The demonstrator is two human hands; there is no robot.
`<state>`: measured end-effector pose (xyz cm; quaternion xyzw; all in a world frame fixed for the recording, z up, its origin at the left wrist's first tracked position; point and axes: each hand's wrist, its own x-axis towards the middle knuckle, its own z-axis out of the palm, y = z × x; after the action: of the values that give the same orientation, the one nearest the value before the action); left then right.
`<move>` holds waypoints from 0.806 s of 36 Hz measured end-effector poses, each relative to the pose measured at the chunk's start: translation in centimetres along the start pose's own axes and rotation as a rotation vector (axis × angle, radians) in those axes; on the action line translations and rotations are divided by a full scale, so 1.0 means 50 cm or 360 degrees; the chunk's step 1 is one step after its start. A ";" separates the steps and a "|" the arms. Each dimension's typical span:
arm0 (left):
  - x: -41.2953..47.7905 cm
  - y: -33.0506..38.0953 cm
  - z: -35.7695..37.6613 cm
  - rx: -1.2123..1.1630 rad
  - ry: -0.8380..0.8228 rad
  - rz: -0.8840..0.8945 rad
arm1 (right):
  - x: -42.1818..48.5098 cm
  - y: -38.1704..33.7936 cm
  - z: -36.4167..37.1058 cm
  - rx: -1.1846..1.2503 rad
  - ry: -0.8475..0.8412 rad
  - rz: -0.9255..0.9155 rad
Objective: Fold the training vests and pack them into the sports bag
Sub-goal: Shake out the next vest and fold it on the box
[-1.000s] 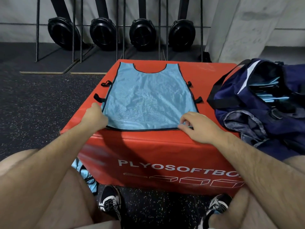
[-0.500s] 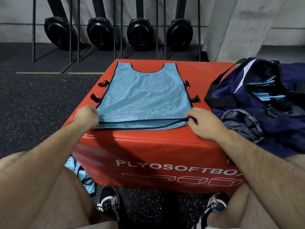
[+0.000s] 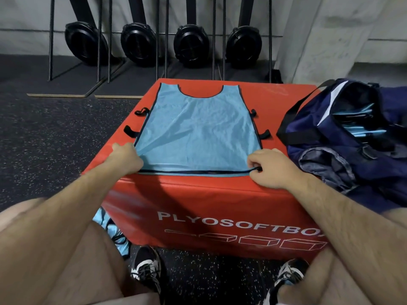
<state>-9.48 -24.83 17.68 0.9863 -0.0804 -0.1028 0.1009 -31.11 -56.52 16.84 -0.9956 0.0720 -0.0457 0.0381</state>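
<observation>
Vest: light blue mesh training vest (image 3: pixel 198 133) lies flat on top of red foam plyo box (image 3: pixel 220 194), centre frame, neck hole at far end.
Left: left hand (image 3: pixel 126 157), grip curled tight on vest's near-left hem corner.
Right: right hand (image 3: pixel 271 168), grip pinching black-trimmed hem at near-right corner, upper layer raised slightly off lower.
Bag: navy blue sports bag (image 3: pixel 343 150), right of frame, against box, mouth open, folded light blue vests (image 3: pixel 361 119) inside.
Floor: crumpled light blue vest pile (image 3: pixel 114 234), lower left, beside box.
</observation>
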 end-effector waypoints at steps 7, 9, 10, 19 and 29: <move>-0.017 0.009 -0.031 0.0127 -0.0216 0.0199 | 0.013 -0.029 0.002 -0.0175 0.0202 0.0041; -0.006 -0.002 -0.028 0.0029 -0.0054 0.0230 | 0.035 -0.061 0.006 -0.0174 0.0319 -0.0001; 0.001 -0.007 -0.025 -0.0043 0.0004 0.0235 | 0.049 -0.081 0.006 -0.0156 0.0350 -0.0023; 0.067 -0.005 0.011 -0.0228 0.0157 0.0237 | 0.198 -0.288 0.031 0.0082 0.0155 -0.0065; 0.119 -0.025 0.005 -0.0374 0.0340 0.0351 | 0.388 -0.428 0.077 0.0270 0.0135 -0.0100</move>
<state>-3.63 -24.72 16.07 0.9582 -0.1641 0.0055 0.2341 -8.62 -37.99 16.47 -0.9878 0.0383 -0.0950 0.1176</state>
